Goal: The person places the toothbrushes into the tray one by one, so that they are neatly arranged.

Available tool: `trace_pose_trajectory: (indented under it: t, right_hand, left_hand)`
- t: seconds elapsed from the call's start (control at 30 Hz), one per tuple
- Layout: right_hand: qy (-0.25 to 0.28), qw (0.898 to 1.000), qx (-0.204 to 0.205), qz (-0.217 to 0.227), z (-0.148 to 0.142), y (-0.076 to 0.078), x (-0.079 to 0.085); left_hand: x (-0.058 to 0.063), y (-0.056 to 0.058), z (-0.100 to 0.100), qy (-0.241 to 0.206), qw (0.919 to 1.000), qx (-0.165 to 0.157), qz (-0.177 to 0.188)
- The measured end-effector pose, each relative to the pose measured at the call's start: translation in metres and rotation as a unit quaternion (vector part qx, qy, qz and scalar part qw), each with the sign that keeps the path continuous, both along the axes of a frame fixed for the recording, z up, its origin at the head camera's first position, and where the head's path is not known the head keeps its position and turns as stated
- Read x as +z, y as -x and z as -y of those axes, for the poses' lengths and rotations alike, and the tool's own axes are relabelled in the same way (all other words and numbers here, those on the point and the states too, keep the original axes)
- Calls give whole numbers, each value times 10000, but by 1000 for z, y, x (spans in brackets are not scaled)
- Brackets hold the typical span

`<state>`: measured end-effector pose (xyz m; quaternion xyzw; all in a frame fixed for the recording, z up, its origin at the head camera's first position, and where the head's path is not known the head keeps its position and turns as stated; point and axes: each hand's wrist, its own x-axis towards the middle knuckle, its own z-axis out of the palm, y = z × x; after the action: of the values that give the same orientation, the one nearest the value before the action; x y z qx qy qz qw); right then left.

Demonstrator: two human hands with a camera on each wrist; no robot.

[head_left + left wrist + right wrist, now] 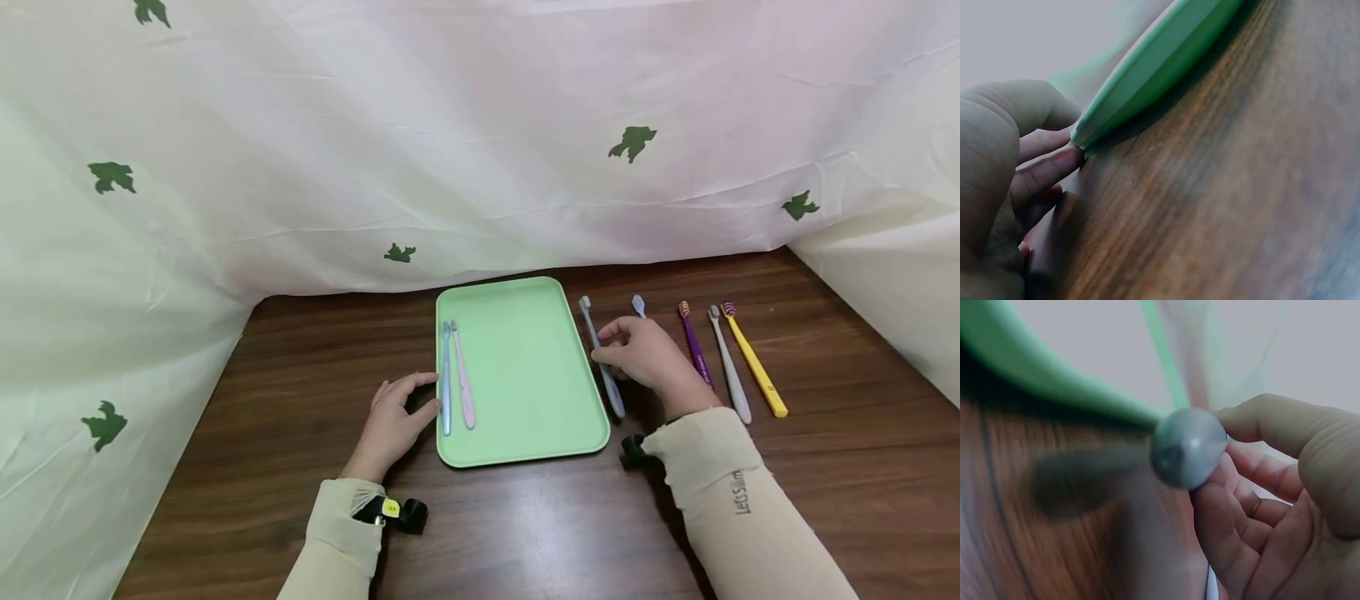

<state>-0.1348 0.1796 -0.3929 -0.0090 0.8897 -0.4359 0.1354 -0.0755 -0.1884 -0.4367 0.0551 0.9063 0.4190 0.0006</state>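
Note:
My right hand (pixel 651 357) pinches a grey-blue toothbrush (pixel 612 392) just beyond the tray's right edge, its head pointing away from me. In the right wrist view the rounded handle end (pixel 1190 449) faces the camera, with thumb and fingers behind it. My left hand (pixel 390 423) holds the left rim of a light green tray (pixel 536 375); the left wrist view has the thumb over the rim (pixel 1141 78) and fingertips against its side. Inside the tray, a blue toothbrush (pixel 446 383) and a pink toothbrush (pixel 463 383) lie side by side at the left.
To the right lie a purple toothbrush (pixel 696 346), a grey toothbrush (pixel 731 371) and a yellow toothbrush (pixel 756 367). A pale blue brush head (pixel 638 305) shows behind my right hand, its handle hidden. White cloth (pixel 480 167) with green leaf shapes hangs behind the wooden table (pixel 315 367).

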Motion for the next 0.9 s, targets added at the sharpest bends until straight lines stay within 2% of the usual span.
trace_pose_trajectory:
  t: [0.23, 0.53, 0.9]
  right_hand:
    - [162, 9996, 226, -84, 18, -1, -2]
    - [250, 9993, 272, -98, 29, -2, -5]
    - [282, 9992, 283, -87, 43, -2, -4]
  left_hand:
    - [0, 1, 2, 88, 9999, -21, -50]
    - [-3, 1, 1, -31, 9999, -35, -109]
    - [0, 2, 1, 73, 9999, -4, -106]
